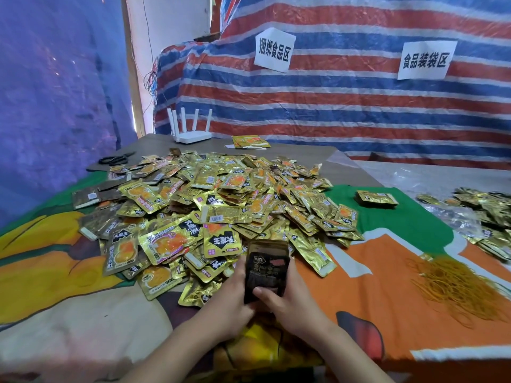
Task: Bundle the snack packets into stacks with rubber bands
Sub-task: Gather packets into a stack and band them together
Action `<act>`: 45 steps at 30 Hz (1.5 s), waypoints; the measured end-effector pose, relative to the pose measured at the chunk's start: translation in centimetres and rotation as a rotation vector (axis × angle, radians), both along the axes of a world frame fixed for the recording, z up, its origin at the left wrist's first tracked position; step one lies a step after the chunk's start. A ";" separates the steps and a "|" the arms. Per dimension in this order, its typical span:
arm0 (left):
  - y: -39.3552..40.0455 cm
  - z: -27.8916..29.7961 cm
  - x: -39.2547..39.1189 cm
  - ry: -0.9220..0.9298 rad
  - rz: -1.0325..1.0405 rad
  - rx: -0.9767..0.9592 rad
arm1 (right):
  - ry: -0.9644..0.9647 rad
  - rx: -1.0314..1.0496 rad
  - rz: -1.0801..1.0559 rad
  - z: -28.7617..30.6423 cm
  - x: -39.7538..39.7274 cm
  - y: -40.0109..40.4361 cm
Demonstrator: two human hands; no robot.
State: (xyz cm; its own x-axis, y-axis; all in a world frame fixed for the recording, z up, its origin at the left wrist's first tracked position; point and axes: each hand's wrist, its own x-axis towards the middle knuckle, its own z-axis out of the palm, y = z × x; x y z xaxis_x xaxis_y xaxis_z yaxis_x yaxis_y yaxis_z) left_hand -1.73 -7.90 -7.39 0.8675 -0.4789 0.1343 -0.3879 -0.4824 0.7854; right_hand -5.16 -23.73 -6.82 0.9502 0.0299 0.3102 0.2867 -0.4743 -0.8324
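Both forearms reach in from the bottom edge and meet over the printed cloth on the worktop. Between them stands a stack of packets, dark back face up, held at the near edge of the big pile. One hand, the left hand, curls around the stack's left side, while the right hand wraps the right side with its thumb pressed across the lower face; the grip from both sides probably squares the edges so a band can slip on. No band shows on this stack yet, as far as can be told. Behind it spreads the loose heap of gold snack packets, close enough to draw from without reaching. A tangle of yellow rubber bands lies to the right, near the right hand, likely placed for a quick pick. Farther back on the green patch sits a finished-looking bundle, apart from the heap. Scissors and a white router rest at the far side.
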 end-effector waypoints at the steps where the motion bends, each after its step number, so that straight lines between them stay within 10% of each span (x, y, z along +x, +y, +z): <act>1: 0.1 -0.1 0.0 -0.003 -0.009 0.003 | 0.003 0.003 0.000 -0.2 0.0 0.0; 18: -0.4 0.4 0.1 0.135 0.082 -0.136 | 0.090 -0.023 0.041 0.6 0.1 -0.4; 24: -0.5 0.2 -0.2 0.143 0.081 -0.238 | 0.080 -0.336 -0.038 1.8 -0.7 -2.2; 28: -0.9 0.4 -0.2 0.168 0.106 -0.301 | 0.055 -0.325 -0.434 3.8 0.1 -9.6; 32: -0.8 0.1 -0.1 0.167 0.112 -0.302 | 0.312 -0.774 -0.827 5.3 -0.5 -20.1; 45: -0.7 0.2 -0.2 0.148 0.138 -0.261 | 0.638 -1.026 -0.809 3.9 -2.0 -23.5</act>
